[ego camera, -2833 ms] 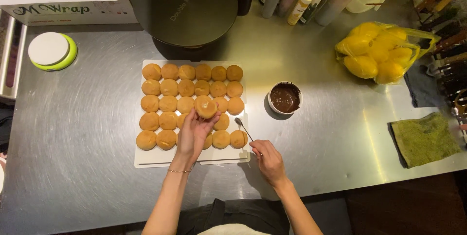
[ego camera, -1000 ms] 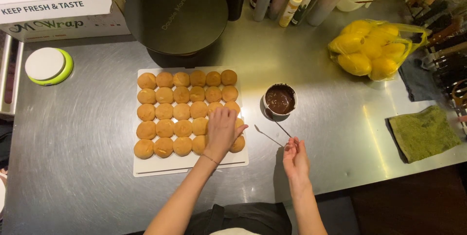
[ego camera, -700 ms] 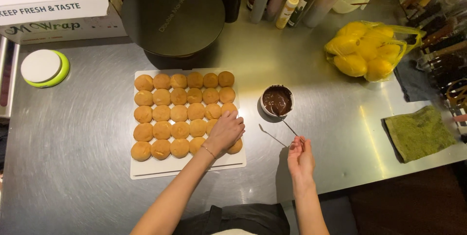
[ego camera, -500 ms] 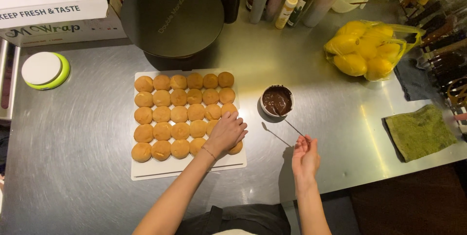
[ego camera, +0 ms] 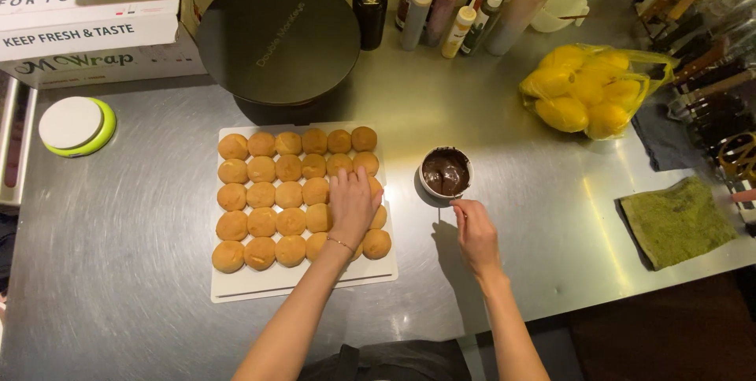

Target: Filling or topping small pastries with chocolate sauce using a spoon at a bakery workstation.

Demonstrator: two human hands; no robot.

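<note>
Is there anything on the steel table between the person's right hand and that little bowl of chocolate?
Nothing visible does. The right hand rests just below the small round bowl of dark chocolate, with only bare steel table between them.

Bare steel left of the white board (ego camera: 236, 290); bottles (ego camera: 441, 11) crowding the back.

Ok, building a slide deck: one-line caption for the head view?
Left hand rests on buns on a white board; right hand beside a chocolate cup.
</note>
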